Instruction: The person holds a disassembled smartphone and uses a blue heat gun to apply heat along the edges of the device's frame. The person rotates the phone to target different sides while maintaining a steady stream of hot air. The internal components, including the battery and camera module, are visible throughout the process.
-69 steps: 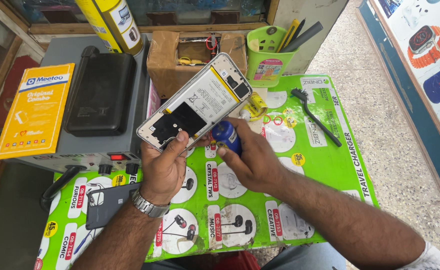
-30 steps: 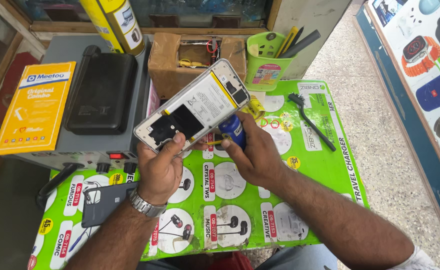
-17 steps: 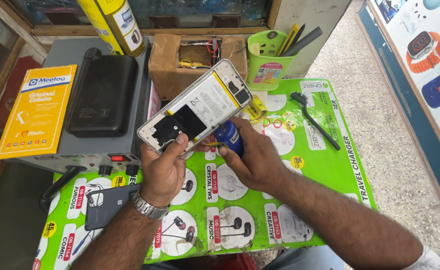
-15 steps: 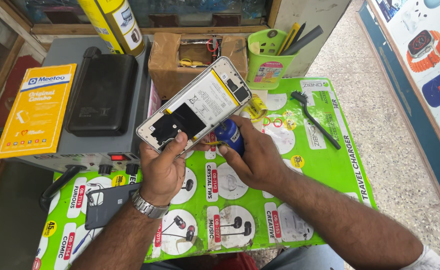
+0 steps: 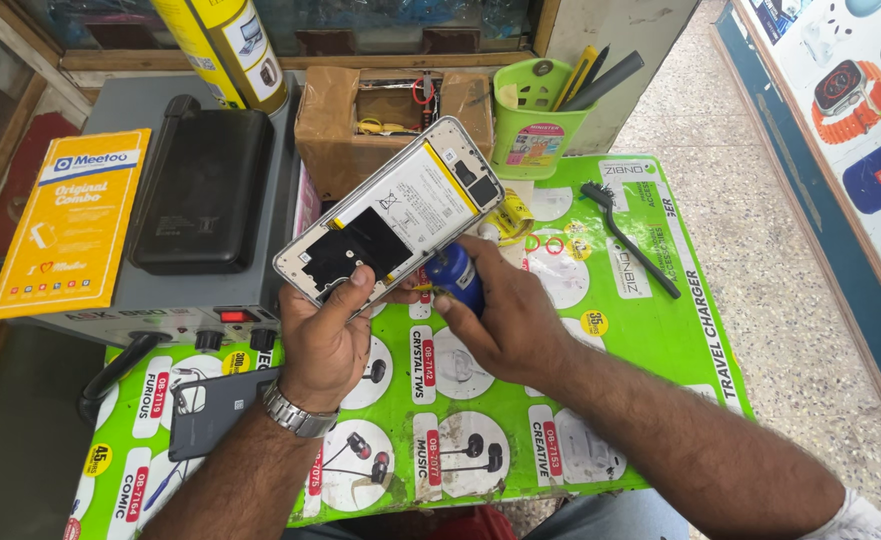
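Observation:
My left hand (image 5: 325,335) holds an opened smartphone (image 5: 390,215) with its back cover off, tilted up over the green mat (image 5: 660,330). The white battery and dark board parts face me. My right hand (image 5: 505,310) is closed around a blue-handled screwdriver (image 5: 457,275), held just under the phone's lower long edge; the tip is hidden behind the phone. A metal watch sits on my left wrist.
A grey machine (image 5: 290,170) with a black pad and a yellow packet (image 5: 70,225) stands at the left. Behind are a cardboard box (image 5: 390,125), a green pen cup (image 5: 535,125) and a yellow spray can (image 5: 225,50). A black brush (image 5: 625,240) and a dark phone cover (image 5: 215,410) lie on the mat.
Both hands stay almost where they were. The phone and screwdriver shift only slightly, with small wobbles of the view.

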